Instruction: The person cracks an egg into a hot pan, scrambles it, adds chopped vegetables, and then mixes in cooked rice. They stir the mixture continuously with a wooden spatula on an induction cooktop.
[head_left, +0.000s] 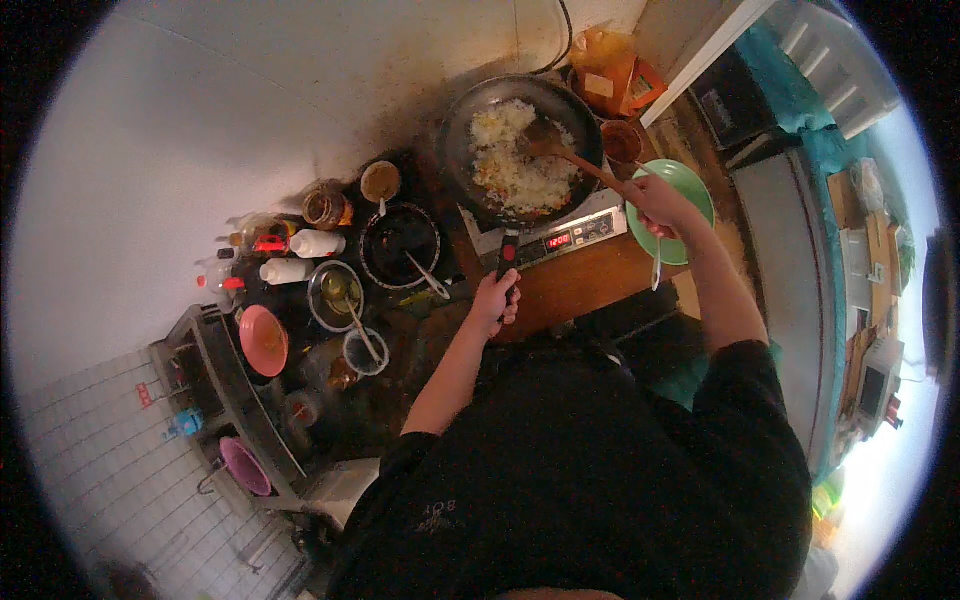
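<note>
My left hand (495, 301) is wrapped around the black handle of a dark frying pan (459, 180). The pan sits on an induction cooker (536, 255) with a lit red display. Rice mixed with small bits of egg or vegetable (499, 169) spreads across the pan's bottom. A wooden spatula (589, 166) is gripped in my right hand (660, 204), its blade down in the rice. Below that hand is a green plastic bowl (694, 187) with a pale spoon handle (658, 270) sticking out over its rim.
Left of the cooker stand a bowl of dark sauce (390, 240) with a spoon, a tub of oil (319, 300) with a ladle, white bottles (319, 244) and a pink bowl (262, 341). A small reddish tub (621, 141) and an orange bag (604, 71) are beside the pan.
</note>
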